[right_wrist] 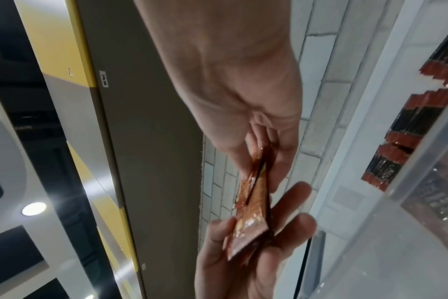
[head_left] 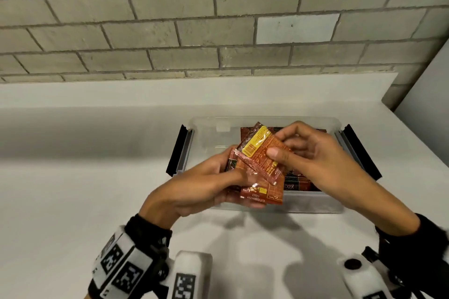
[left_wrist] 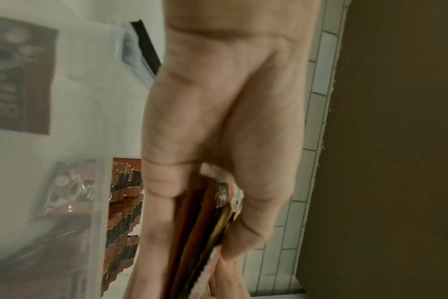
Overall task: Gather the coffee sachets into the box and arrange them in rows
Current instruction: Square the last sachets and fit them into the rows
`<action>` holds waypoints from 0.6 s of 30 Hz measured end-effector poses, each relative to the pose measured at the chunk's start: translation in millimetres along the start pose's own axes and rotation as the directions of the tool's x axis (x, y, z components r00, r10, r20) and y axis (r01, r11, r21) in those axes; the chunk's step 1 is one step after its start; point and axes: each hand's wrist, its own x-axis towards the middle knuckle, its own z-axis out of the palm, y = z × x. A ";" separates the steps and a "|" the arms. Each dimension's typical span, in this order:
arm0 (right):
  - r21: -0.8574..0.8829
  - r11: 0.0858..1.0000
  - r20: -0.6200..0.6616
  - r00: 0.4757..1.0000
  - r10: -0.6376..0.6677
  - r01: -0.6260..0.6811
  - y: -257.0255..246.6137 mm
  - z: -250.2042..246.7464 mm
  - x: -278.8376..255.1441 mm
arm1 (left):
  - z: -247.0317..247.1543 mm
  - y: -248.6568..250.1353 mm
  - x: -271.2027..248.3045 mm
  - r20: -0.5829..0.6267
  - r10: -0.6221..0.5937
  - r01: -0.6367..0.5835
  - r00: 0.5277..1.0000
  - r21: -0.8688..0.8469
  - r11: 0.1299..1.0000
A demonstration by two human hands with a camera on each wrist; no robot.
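Reddish-brown coffee sachets point(head_left: 255, 177), a small fanned stack, sit between both hands just above the clear plastic box point(head_left: 313, 206). Left hand point(head_left: 194, 189) grasps the stack's lower end, thumb on top, fingers underneath. Right hand point(head_left: 315, 160) pinches the top sachet point(head_left: 264, 153), the one with a yellow label, between thumb and fingers. Beyond the fingertips, more sachets point(head_left: 298, 182) stand in rows inside the box, on a white counter point(head_left: 73, 177).
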 end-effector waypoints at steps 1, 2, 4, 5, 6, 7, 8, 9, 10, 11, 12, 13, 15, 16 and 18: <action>0.017 1.000 0.006 1.000 0.019 -0.019 1.2 -0.8 -1.6 | 0.8 -3.8 -1.4 -0.004 -0.003 0.003 1.000 -0.038 0.999; 0.038 0.999 0.011 0.999 0.038 -0.038 1.8 -1.4 -3.1 | 2.0 -6.9 -1.8 -0.012 -0.001 0.000 1.000 -0.068 0.998; 0.107 0.992 0.003 0.998 0.068 -0.068 3.7 -2.6 -6.0 | 3.9 -12.2 -2.6 -0.031 0.013 -0.016 0.999 -0.121 0.993; 0.151 0.986 -0.014 0.997 0.075 -0.072 5.2 -3.5 -8.2 | 5.3 -14.6 -3.1 -0.040 0.019 -0.024 0.999 -0.139 0.990; 0.187 0.980 -0.035 0.997 0.073 -0.065 4.9 -4.6 -10.6 | 6.5 -16.5 -4.0 -0.050 0.029 -0.036 0.998 -0.147 0.988; 0.204 0.978 -0.061 0.996 0.059 -0.045 4.1 -5.7 -13.9 | 7.5 -18.8 -4.9 -0.065 0.038 -0.047 0.997 -0.154 0.987; 0.203 0.979 -0.088 0.996 0.032 -0.014 3.1 -6.3 -18.2 | 8.8 -20.5 -5.7 -0.087 0.042 -0.056 0.995 -0.161 0.985; 0.192 0.981 -0.113 0.993 -0.013 0.034 2.2 -6.3 -23.0 | 9.9 -21.5 -6.3 -0.111 0.045 -0.063 0.993 -0.167 0.984; 0.181 0.979 -0.139 0.988 -0.067 0.092 0.8 -5.8 -28.1 | 10.9 -21.7 -6.5 -0.128 0.049 -0.071 0.991 -0.175 0.982; 0.174 0.972 -0.154 0.979 -0.132 0.158 0.0 -5.3 -33.3 | 12.1 -21.7 -6.7 -0.140 0.053 -0.079 0.989 -0.182 0.980; 0.150 0.962 -0.152 0.967 -0.206 0.229 0.1 -4.6 -37.9 | 13.3 -21.6 -6.3 -0.148 0.061 -0.088 0.987 -0.186 0.979; 0.064 0.947 -0.138 0.943 -0.303 0.314 2.5 -4.8 -41.5 | 14.1 -21.5 -6.1 -0.158 0.072 -0.101 0.985 -0.189 0.977; -0.276 0.827 -0.014 0.858 -0.514 0.490 11.9 -7.9 -44.7 | 16.7 -21.3 -5.8 -0.180 0.095 -0.131 0.979 -0.198 0.971; -0.420 0.733 0.061 0.823 -0.565 0.534 18.1 -9.5 -44.8 | 18.2 -21.3 -5.8 -0.189 0.103 -0.141 0.977 -0.203 0.969; -0.527 0.654 0.131 0.812 -0.568 0.542 27.9 -10.3 -44.6 | 21.0 -21.8 -5.5 -0.203 0.114 -0.156 0.973 -0.207 0.966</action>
